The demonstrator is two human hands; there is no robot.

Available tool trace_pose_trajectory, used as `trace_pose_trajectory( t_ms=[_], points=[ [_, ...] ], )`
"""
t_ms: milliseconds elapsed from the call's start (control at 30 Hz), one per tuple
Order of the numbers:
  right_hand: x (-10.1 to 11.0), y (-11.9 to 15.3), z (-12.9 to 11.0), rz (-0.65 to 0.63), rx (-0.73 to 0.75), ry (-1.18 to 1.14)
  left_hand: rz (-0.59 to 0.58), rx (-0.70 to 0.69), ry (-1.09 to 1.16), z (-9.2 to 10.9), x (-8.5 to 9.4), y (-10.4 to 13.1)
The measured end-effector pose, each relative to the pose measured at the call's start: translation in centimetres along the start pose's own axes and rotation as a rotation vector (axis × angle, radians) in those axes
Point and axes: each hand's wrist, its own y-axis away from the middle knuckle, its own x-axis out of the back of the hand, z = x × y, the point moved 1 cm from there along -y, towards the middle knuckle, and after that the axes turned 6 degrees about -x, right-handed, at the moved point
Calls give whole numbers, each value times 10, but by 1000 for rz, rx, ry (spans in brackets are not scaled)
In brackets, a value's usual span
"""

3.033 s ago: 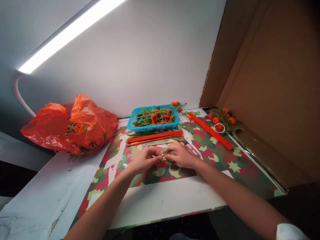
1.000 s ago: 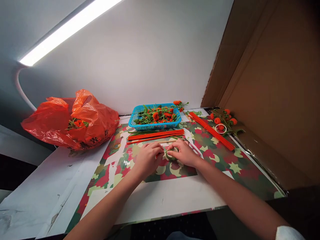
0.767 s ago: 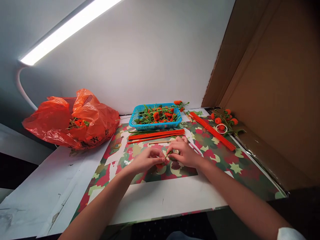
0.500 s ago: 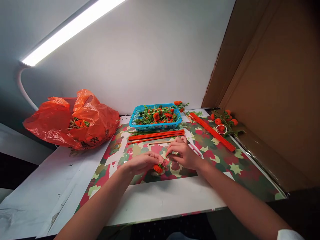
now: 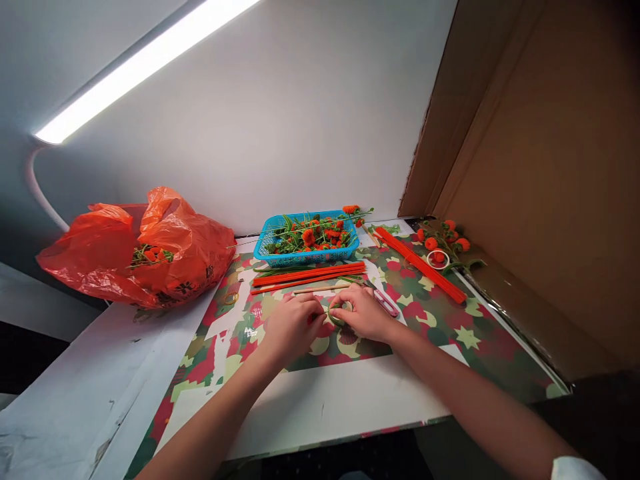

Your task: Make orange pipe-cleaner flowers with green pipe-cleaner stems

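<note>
My left hand [image 5: 295, 327] is closed around a small orange pipe-cleaner flower [image 5: 313, 319], whose head is mostly hidden behind the fingers. Facing it, my right hand [image 5: 366, 315] pinches the flower's thin green stem [image 5: 328, 312] between thumb and index finger. The fingertips of both hands are close together, low over the camouflage-patterned mat [image 5: 470, 337]. Just beyond them lie a thin wooden stick [image 5: 315, 290] and a pink-handled tool [image 5: 386, 303]. Behind these, a bundle of orange pipe cleaners [image 5: 307, 274] lies crosswise.
A blue basket [image 5: 305, 257] of orange flowers stands at the back. An orange plastic bag [image 5: 190, 247] is at the left. At the right are another orange pipe-cleaner bundle [image 5: 423, 265], a white ring [image 5: 438, 260], several flowers [image 5: 463, 244] and a cardboard wall [image 5: 540, 180].
My left hand has turned over, back upward, and now covers most of the flower head. My right hand's fingers have closed in toward the left fingertips. The view has shifted slightly.
</note>
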Motion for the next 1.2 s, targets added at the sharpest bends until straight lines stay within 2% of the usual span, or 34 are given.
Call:
trace_pose_trajectory(
  t_ms=[100,200,567,667,733,800,833,933,967,1067,1200],
  points=[
    [1,0,3,-41,27,9,-47,-16,-32,0,2,0],
    [3,0,6,-82,95,0,-101,20,56,-3,4,2],
    [7,4,5,-179,283,-8,-420,326,978,-15,2,9],
    [8,5,5,-183,302,-19,-476,356,1077,-18,2,9],
    [7,4,4,-160,300,-16,-469,360,1033,-17,2,9],
    [7,4,3,-116,280,-5,-402,335,900,-13,3,9],
    [6,3,3,-92,262,0,-333,308,786,-10,3,8],
    [5,2,2,-47,182,1,-18,141,322,-1,2,7],
    [5,1,1,-47,154,-1,41,81,198,0,0,6],
    [4,0,0,-54,82,-24,89,-47,-54,1,-6,5],
    [4,-1,0,-41,59,-71,92,-87,-174,3,-8,3]
  ],
)
